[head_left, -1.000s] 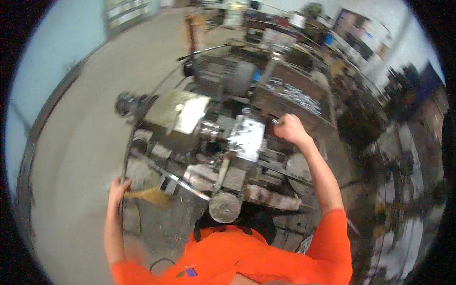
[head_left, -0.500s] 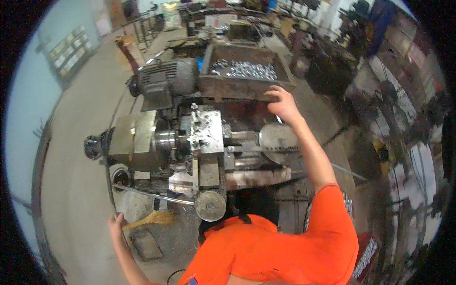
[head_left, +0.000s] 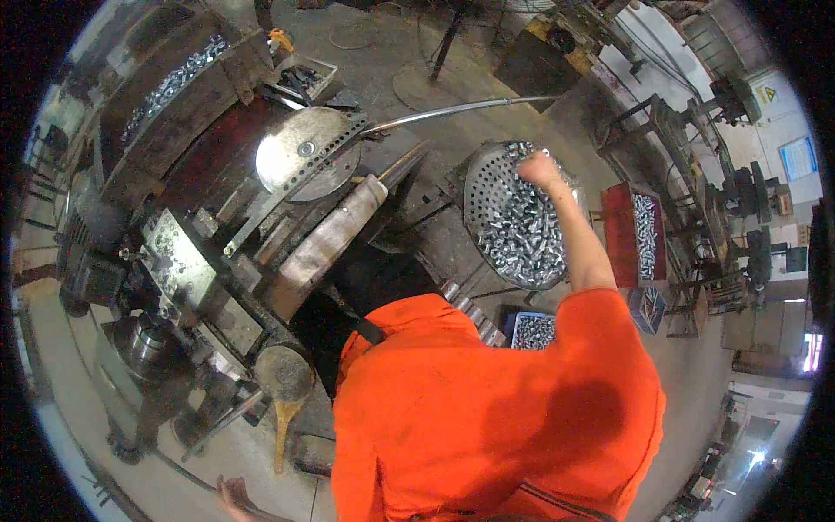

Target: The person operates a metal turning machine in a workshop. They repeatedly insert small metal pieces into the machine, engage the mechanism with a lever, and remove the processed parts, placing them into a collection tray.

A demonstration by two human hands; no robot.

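Note:
My right hand (head_left: 541, 169) reaches into a round perforated metal basin (head_left: 480, 187) at the right of centre. Its fingers are curled closed against the pile of small shiny metal parts (head_left: 522, 230); whatever they hold is hidden. At the lower left, partly seen, my left hand (head_left: 233, 498) is low, with its fingers apart and nothing visible in them. A long dark rod or hose (head_left: 178, 468) passes right by it; contact cannot be made out. Left of my body stands a greasy machine with a metal block (head_left: 178, 265) and a round disc (head_left: 291, 157).
A wooden trough (head_left: 174, 130) with metal parts stands at the far left. Right of the basin are a red bin (head_left: 619, 230) and a blue crate (head_left: 517, 333) of parts. A long bar (head_left: 461, 109) juts over the floor from the disc. A wooden-handled brush (head_left: 283, 435) lies below the machine.
My view and body have turned right. My right hand has gone from above the machine to the metal parts in the basin. My left hand now sits lower in view.

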